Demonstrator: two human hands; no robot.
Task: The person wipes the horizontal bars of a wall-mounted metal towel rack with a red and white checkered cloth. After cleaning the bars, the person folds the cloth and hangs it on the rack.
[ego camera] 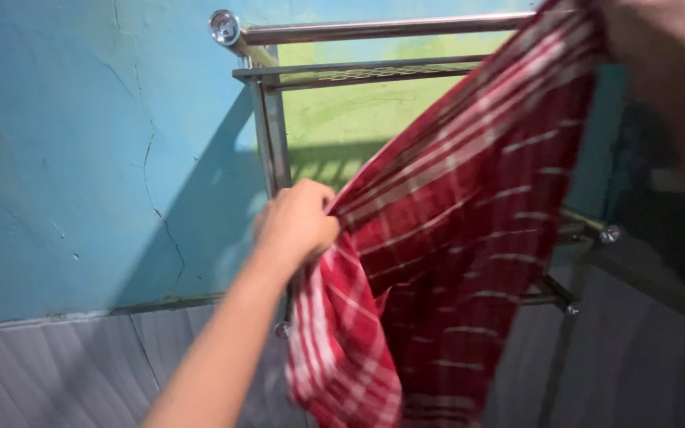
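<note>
A red cloth with white checks [469,230] hangs stretched in front of a steel rack. My left hand [299,220] is closed on the cloth's lower left edge at mid-frame. My right hand [660,36] is at the top right corner, very close to the camera and blurred, gripping the cloth's upper end. The fabric runs diagonally between the two hands and its loose bottom drapes down to the frame's lower edge.
A steel rack with a round top bar [374,30] and a mesh shelf [358,73] stands against a cracked blue and green wall [65,158]. Lower rack bars [588,230] stick out at right. Grey tiles [57,372] cover the wall's base.
</note>
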